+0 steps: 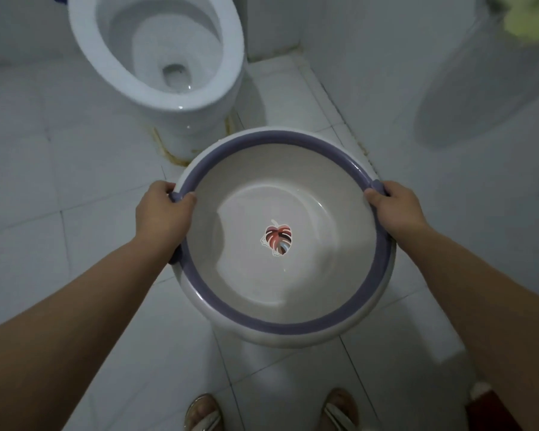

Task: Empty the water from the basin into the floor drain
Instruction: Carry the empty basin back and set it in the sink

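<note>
Head view: both hands grip the basin (288, 329) by its purple rim, held level above the tiled floor (44, 213). Left hand (162, 213) closes on the left edge, right hand (394, 209) on the right, thumbs inside. Shallow water covers its bottom. Toilet (156, 57) stands just beyond.

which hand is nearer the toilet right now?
Left. The left hand grips the basin rim on the side below the toilet. The right hand grips the opposite rim, farther off to the toilet's right.
</note>
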Demonstrator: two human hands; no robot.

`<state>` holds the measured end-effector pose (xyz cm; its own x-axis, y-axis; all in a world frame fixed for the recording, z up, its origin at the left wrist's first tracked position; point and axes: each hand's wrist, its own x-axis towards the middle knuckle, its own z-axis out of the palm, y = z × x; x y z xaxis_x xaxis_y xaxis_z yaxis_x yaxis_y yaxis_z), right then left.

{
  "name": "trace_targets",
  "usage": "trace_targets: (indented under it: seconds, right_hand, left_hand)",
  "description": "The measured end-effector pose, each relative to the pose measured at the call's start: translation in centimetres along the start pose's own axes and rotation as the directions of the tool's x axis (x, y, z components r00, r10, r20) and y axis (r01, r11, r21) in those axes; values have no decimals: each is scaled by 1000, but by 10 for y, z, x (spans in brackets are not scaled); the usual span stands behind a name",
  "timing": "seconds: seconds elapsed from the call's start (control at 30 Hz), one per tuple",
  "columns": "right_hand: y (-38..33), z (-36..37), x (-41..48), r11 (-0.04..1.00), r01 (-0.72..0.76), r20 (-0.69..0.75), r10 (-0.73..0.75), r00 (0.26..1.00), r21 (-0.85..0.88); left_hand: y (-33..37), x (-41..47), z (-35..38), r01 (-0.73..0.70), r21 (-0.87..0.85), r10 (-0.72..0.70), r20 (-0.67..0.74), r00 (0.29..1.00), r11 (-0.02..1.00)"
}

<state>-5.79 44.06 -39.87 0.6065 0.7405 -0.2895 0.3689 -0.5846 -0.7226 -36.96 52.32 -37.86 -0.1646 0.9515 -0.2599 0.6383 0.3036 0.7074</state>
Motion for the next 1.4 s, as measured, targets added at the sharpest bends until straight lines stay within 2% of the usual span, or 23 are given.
trace_targets:
  seconds: [0.23, 0.53, 0.73, 0.83, 1.0, 1.13, 1.27, 1.4]
  right_hand:
    - [-96, -63, -45, 997, 63, 43, -61, 997, -46]
    - [-203, -156, -109, 994, 105, -51, -104, 993, 19]
    - [-258, -233, -162, 981, 142, -70, -134, 989, 129]
    - [-270, -267, -184, 968, 139, -77, -125, 989, 210]
    - [-276, -338, -212, 902, 61, -89, -25, 996, 428]
    - [-268, -395, -225, 857, 108, -170, -24, 985, 505]
    - [-249, -451, -246, 797, 148, -281, 28, 959, 585]
    - [-213, -502, -279, 746, 171, -396, 134, 908, 644]
  left_hand:
    - [65, -36, -92, 19, -42, -21, -47, 999, 999]
    - [156, -82, -200, -45, -153, 36, -61, 997, 987]
    - [217, -126, -262, -95, -249, 93, -23, 995, 964]
    - [241, -141, -281, -96, -322, 104, 6, 995, 942]
    - [299, -169, -296, -71, -438, 124, 93, 988, 896]
    - [352, -195, -291, -122, -491, 215, 139, 967, 863]
    - [403, -222, -275, -107, -561, 315, 287, 905, 821]
    - [449, -253, -243, -67, -618, 419, 446, 791, 784]
